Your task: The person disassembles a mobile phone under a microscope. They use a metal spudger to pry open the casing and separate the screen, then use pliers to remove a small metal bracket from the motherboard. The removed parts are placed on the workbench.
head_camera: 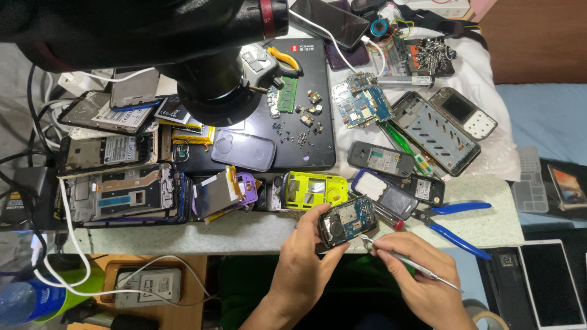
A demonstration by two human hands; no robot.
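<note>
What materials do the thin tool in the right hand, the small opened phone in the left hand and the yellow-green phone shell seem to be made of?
The thin silver tool in the right hand looks like bare metal: it shines evenly. The small opened phone in the left hand shows a blue circuit board in a dark, probably plastic, frame. The yellow-green phone shell looks like moulded plastic, evenly coloured.

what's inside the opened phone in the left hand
Inside the opened phone in the left hand: a blue circuit board and a round dark part. The fingers cover its left edge; its underside is hidden.
</note>
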